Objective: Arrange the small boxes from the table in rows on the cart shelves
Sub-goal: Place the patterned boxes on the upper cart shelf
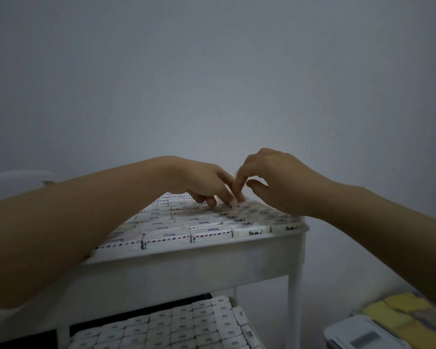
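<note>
A white cart's top shelf (186, 260) is covered with rows of small white boxes (176, 233), some with red and blue striped edges, some with black print. My left hand (199, 177) reaches over them, its fingertips pressing down on boxes at the far side. Coming in from the right, my right hand (280, 180) has its index finger pointing down beside my left fingertips and its thumb held apart. Both touch one small box (235, 204) in the far rows. The lower shelf (257, 345) also holds rows of boxes (174, 323).
A plain grey wall stands close behind the cart. At the bottom right, yellow pads (400, 313) lie beside a white lidded container (358, 333). A pale rounded object (15, 180) shows behind my left forearm.
</note>
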Tool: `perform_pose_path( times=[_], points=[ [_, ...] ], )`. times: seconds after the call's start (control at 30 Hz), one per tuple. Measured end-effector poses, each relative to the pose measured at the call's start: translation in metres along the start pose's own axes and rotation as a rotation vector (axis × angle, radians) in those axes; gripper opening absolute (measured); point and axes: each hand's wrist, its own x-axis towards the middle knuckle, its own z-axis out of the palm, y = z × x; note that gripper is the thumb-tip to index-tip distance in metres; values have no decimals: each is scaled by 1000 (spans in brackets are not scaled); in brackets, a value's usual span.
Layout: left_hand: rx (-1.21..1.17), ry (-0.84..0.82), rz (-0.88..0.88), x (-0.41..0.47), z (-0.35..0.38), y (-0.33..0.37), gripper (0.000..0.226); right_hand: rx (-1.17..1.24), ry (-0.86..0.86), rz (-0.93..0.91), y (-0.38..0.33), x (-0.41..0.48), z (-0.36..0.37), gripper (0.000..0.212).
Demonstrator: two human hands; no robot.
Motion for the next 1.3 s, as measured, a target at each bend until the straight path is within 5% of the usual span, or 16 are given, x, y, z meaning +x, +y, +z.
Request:
perform_pose_path(
  times=[0.3, 0.43, 0.6, 0.93, 1.13, 1.3],
  points=[
    [81, 235, 1, -69, -4, 11, 46, 427, 377, -138, -60, -58, 11, 36],
    [72, 441, 39, -149, 6, -4, 41, 644, 288, -266, -121, -84, 29, 34],
    [66, 513, 97, -257, 70, -55, 44, 786, -49, -324, -194, -99, 82, 35],
    [-1, 601, -532, -441, 212, -221, 36, 749, -385, -473, -335, -128, 194, 39],
    [75, 811, -760, -480, 259, -242, 43, 352, -220, -381, -389, -138, 230, 44],
    [96, 766, -915, -496, 272, -253, 36, 372, -323, -279, -398, -134, 237, 51]
  ],
)
